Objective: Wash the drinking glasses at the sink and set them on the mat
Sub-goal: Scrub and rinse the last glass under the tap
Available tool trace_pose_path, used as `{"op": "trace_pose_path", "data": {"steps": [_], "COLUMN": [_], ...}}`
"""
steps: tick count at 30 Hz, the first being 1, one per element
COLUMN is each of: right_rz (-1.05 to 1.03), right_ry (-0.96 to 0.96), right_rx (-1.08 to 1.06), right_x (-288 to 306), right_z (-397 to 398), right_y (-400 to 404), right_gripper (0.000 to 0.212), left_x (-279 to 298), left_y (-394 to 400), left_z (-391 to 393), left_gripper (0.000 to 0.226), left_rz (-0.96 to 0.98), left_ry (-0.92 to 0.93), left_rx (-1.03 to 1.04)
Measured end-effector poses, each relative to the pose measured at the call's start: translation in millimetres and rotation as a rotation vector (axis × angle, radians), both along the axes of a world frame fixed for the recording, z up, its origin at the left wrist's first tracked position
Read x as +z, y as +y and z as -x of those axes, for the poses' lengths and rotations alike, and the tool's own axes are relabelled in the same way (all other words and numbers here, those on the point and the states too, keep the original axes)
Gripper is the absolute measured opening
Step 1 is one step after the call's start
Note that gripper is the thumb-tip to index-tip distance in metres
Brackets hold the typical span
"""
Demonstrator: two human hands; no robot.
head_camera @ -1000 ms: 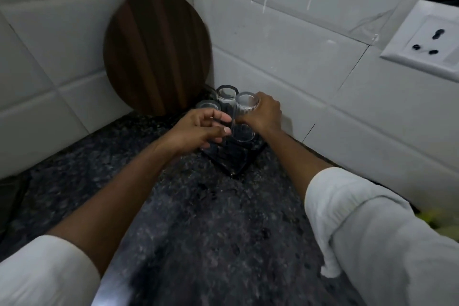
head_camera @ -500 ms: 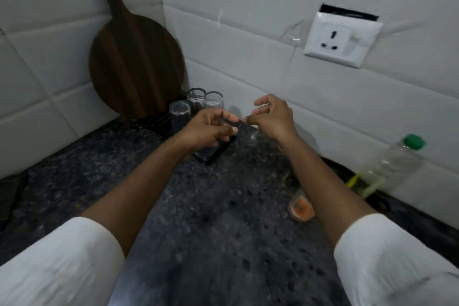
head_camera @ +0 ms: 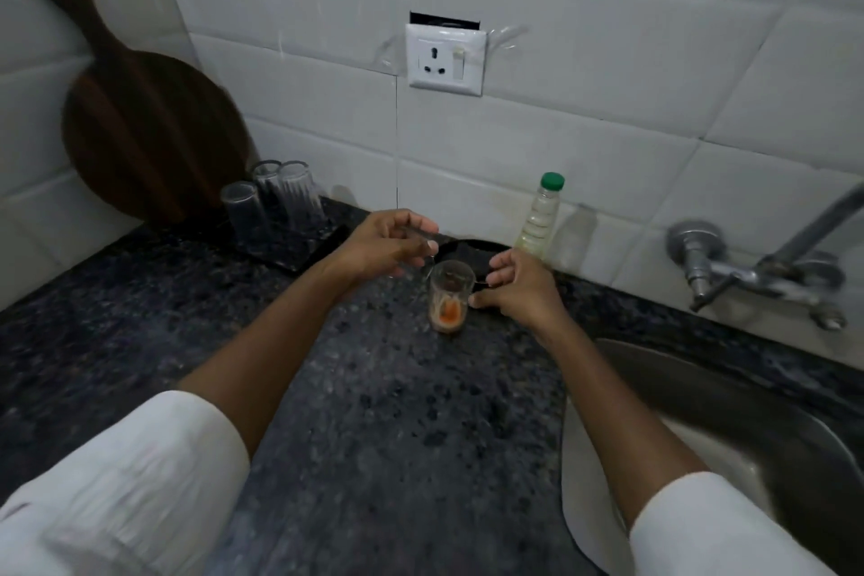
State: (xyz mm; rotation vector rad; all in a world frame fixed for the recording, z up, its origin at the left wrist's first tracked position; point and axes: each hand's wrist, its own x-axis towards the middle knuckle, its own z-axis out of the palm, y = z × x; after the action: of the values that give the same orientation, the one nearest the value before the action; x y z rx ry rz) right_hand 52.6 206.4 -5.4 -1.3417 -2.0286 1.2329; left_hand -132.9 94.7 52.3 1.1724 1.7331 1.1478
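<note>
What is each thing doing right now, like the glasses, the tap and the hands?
Three glasses: upside down on the mat.
Dirty glass: upright on the counter, orange residue inside.
Bottle: upright, green cap on.
Tap: no water seen running.
Left hand: holding nothing.
Right hand: open beside the dirty glass.

bare dark counter [head_camera: 374, 412] lies open in front, from the near edge to a dirty glass [head_camera: 449, 302]. behind it a plastic bottle [head_camera: 540, 218] stands by the wall; three upturned glasses [head_camera: 276, 201] crowd the mat [head_camera: 304, 248] at the left corner; the sink [head_camera: 748, 426] opens to the right.
</note>
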Motion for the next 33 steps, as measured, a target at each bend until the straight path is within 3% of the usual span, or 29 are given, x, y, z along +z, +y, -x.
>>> {"op": "trace_pose_path", "data": {"steps": [3,7,9,11,13,18,22,24,28,31,33], "right_rz": [0.014,-0.033,-0.025,-0.072,-0.1,-0.092,-0.165,-0.189,-0.236,-0.232,-0.222], "right_ry": [-0.058,0.028,0.133,0.208,0.24,0.301,0.263,0.232,0.178,0.165,0.162], "right_rx": [0.037,-0.131,-0.215,-0.262,-0.285,-0.34,-0.493,-0.575,-0.672,-0.679,-0.663], "right_x": [-34.8,-78.3,-90.3,-94.6,-93.7,-91.2,-78.7,-72.8,-61.7,-58.9,-60.7], "right_z": [16.0,47.2,61.0,67.4,63.8,-3.1,-97.5,-147.2,-235.4,-287.0,-311.9], "right_y": [-5.7,-11.7,-13.6,-15.1,-16.5,-15.6,-14.6,-12.1,-10.1,-4.5,-1.1], "right_gripper": [0.093,0.113,0.101,0.073,0.057,0.063,0.061,0.06,0.058,0.061,0.061], "left_x": [-4.6,-16.0,-24.7,-32.5,-38.7,-47.5,-50.5,-53.4,-56.7,-50.3,-44.1], "left_y": [1.6,5.8,8.5,14.1,20.6,56.9,94.6,111.5,140.1,153.9,160.1], "left_z": [3.8,18.0,24.9,27.8,26.3,-12.4,-92.6,-145.5,-235.2,-284.6,-309.5], "left_gripper": [0.018,0.017,0.016,0.016,0.016,0.013,0.003,0.009,0.04,0.06,0.064], "left_rz": [0.016,0.03,0.05,0.071,0.078,0.039,0.061,0.099,0.102,0.02,0.005], "left_ry": [-0.02,-0.04,-0.029,-0.031,-0.033,-0.184,-0.18,-0.154,0.012,0.527,0.803], "left_rx": [0.017,0.037,0.026,0.004,-0.009,0.006,-0.115,-0.202,-0.251,-0.295,-0.204]}}
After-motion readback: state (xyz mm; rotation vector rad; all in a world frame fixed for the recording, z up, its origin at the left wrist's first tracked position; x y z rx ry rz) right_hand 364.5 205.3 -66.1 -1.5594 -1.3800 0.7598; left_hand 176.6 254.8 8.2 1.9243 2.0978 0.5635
